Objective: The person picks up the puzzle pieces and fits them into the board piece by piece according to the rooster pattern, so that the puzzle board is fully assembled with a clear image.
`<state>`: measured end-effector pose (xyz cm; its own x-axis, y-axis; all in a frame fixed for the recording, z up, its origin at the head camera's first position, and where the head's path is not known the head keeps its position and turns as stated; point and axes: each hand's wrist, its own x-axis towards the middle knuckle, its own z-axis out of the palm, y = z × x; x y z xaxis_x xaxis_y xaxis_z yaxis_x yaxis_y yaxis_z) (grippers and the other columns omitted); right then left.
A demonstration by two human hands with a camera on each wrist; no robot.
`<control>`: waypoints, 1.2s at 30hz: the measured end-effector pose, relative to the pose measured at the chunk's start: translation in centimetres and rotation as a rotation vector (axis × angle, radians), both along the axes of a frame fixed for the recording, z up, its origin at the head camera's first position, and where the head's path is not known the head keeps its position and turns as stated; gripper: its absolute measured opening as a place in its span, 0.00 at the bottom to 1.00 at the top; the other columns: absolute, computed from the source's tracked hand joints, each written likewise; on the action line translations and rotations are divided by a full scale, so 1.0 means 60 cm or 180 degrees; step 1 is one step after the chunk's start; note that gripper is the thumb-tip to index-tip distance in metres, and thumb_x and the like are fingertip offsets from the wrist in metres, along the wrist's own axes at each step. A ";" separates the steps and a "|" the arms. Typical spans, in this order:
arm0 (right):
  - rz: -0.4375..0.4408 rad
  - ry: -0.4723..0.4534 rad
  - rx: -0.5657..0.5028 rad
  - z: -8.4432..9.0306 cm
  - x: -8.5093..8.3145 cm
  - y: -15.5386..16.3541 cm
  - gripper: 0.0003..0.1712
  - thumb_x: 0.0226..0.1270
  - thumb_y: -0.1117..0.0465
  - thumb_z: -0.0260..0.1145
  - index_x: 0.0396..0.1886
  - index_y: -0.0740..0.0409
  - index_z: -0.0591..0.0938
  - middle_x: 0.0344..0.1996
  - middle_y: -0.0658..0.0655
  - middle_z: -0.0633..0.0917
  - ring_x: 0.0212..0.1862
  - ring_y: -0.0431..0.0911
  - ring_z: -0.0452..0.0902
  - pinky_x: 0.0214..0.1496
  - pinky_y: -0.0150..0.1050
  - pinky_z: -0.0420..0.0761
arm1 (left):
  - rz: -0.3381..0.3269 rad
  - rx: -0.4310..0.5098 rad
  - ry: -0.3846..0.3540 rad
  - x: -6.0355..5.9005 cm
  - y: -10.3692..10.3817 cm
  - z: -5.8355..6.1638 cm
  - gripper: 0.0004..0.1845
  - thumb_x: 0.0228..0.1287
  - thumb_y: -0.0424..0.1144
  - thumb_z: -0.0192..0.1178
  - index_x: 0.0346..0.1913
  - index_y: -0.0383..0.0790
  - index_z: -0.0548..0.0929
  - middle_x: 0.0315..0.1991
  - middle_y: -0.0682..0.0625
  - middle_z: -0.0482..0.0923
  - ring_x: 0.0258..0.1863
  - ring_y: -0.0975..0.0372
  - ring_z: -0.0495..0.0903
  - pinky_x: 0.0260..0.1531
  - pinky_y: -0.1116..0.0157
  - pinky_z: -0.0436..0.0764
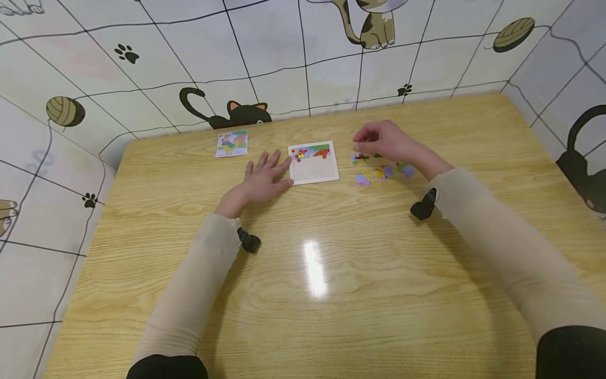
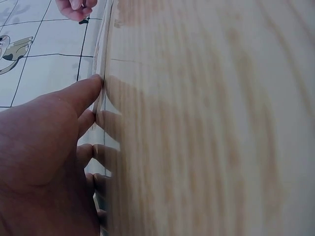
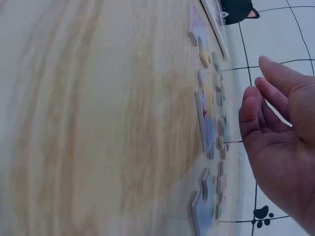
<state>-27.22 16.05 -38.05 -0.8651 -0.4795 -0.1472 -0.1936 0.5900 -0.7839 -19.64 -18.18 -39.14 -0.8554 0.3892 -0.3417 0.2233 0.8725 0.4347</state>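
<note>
A white puzzle tray (image 1: 314,172) lies on the table, its upper part filled with joined puzzle pieces (image 1: 310,152) showing a colourful picture. My left hand (image 1: 266,181) rests flat with spread fingers; its thumb and index finger touch the tray's left edge. Loose puzzle pieces (image 1: 379,173) lie to the right of the tray. Over them hovers my right hand (image 1: 385,141), its fingers loosely bent. In the right wrist view, thumb and fingers of the right hand (image 3: 280,132) stand apart with nothing visible between them, beside the row of pieces (image 3: 205,120).
A small picture card (image 1: 232,144) lies left of the tray, near the back edge. The wooden table (image 1: 303,316) meets a wall (image 1: 284,52) with a cat pattern behind it and at both sides.
</note>
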 end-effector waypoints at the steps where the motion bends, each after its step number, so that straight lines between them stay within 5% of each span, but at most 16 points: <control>1: 0.0010 -0.0005 -0.0003 0.001 0.002 0.003 0.17 0.76 0.56 0.66 0.54 0.64 0.82 0.41 0.60 0.84 0.38 0.51 0.75 0.38 0.39 0.75 | 0.0007 0.0002 0.0006 0.000 0.000 0.000 0.37 0.81 0.58 0.45 0.84 0.54 0.47 0.84 0.49 0.30 0.81 0.50 0.24 0.73 0.41 0.26; 11: -0.0017 0.0035 0.0147 -0.005 0.008 0.014 0.15 0.72 0.61 0.70 0.52 0.66 0.83 0.45 0.61 0.84 0.45 0.50 0.77 0.43 0.32 0.75 | 0.0028 -0.0010 0.0011 0.001 0.000 -0.001 0.37 0.81 0.59 0.45 0.84 0.54 0.47 0.84 0.49 0.30 0.81 0.50 0.24 0.73 0.41 0.25; 36: 0.0002 0.0017 0.0274 -0.028 0.006 0.022 0.20 0.69 0.61 0.73 0.57 0.65 0.85 0.45 0.59 0.83 0.46 0.50 0.75 0.46 0.38 0.74 | 0.0034 0.0010 0.0003 0.000 0.004 0.000 0.37 0.81 0.59 0.46 0.84 0.55 0.47 0.84 0.50 0.29 0.81 0.51 0.23 0.73 0.42 0.25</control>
<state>-26.83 17.36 -39.72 -0.8657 -0.4659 -0.1833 -0.1981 0.6549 -0.7293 -19.64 -17.97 -39.15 -0.8599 0.3810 -0.3398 0.2143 0.8735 0.4372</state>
